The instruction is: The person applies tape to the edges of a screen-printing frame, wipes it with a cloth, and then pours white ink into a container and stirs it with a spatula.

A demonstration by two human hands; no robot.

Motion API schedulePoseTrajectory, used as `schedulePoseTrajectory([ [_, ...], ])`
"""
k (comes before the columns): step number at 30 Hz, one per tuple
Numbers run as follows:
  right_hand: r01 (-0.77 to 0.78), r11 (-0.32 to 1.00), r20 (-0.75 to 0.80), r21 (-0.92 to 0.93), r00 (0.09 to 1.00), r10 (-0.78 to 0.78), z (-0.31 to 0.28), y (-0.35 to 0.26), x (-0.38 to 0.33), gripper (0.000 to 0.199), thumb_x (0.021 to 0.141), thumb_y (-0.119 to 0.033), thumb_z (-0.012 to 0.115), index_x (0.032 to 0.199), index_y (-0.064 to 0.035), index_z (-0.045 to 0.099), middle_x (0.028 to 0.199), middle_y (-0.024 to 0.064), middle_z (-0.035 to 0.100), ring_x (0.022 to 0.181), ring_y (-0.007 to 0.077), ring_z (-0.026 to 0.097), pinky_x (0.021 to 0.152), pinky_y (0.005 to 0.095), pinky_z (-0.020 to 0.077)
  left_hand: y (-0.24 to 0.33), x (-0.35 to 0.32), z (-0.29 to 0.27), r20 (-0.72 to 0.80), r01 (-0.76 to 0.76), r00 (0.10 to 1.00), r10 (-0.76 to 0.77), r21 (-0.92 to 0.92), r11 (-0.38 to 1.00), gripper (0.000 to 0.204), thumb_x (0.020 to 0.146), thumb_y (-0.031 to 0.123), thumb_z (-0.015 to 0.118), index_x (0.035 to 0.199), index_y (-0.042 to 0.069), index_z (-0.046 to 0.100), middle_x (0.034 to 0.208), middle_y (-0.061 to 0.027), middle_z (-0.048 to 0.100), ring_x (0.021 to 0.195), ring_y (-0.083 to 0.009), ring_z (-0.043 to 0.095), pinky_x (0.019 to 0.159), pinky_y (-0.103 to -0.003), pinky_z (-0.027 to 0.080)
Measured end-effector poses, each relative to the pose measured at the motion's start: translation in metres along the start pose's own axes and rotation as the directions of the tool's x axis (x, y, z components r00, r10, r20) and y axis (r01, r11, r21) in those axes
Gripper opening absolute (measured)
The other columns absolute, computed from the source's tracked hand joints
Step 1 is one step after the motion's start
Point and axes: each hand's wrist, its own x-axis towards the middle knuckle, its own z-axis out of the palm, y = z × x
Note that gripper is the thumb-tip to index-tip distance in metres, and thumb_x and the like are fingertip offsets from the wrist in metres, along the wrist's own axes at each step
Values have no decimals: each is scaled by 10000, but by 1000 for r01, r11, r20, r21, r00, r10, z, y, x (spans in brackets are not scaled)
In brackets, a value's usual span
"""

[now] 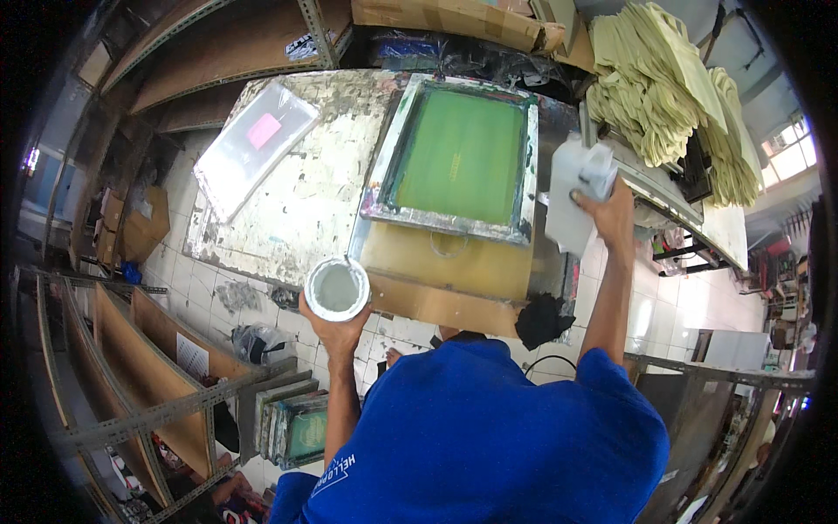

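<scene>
My left hand (336, 330) is wrapped around a round white tub (338, 291), whose open top shows pale grey contents. It holds the tub upright by the front edge of the worktable. At the right side of the table my right hand (608, 212) is closed on a white sheet-like piece (569, 188), thumb on top. A pale cup-shaped thing (598, 168) shows at its upper end; whether the two are joined I cannot tell. Between my hands a screen-printing frame (374, 203) with green mesh (463, 157) lies on the table.
A clear plastic packet (253, 153) with a pink patch lies on the stained white tabletop (301, 196). Black cloth (543, 321) hangs at the front right corner. Pale yellow fabric (650, 87) is piled at the far right. Shelving (157, 358) and more frames (301, 428) stand at lower left.
</scene>
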Motion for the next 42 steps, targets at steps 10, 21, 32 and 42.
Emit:
schedulePoseTrajectory([
  [10,53,998,-520,45,854,-22,96,185,205,587,725,-146,872,1213,17,590,1157,169,675,1086,279,634,977,386,463,2,-9,7,-134,5,991,8,103,995,1182,554,178,959,1444,-8,205,1375,-195,462,1252,-319,511,1079,-442,405],
  [21,148,923,-532,-354,780,-329,112,73,120,916,667,-269,915,1391,44,448,1316,225,532,1187,344,536,1029,449,407,28,7,21,-131,-62,988,81,149,987,1031,587,203,961,1370,-12,326,1273,-164,574,1165,-283,592,1042,-400,439],
  [32,350,758,501,551,587,-636,235,-111,-117,390,765,-151,800,1118,-23,693,767,129,654,651,243,634,615,354,509,3,9,17,57,-243,970,236,268,932,1128,574,219,973,1403,-27,249,1291,-218,530,1200,-313,565,1054,-414,435],
  [42,482,724,549,493,473,-689,251,-156,-175,163,870,-85,650,954,51,674,888,237,685,799,411,667,705,432,533,-6,4,-21,-17,-354,931,364,184,917,1004,571,239,934,1361,7,358,1352,-260,479,1243,-429,493,1057,-476,410],
])
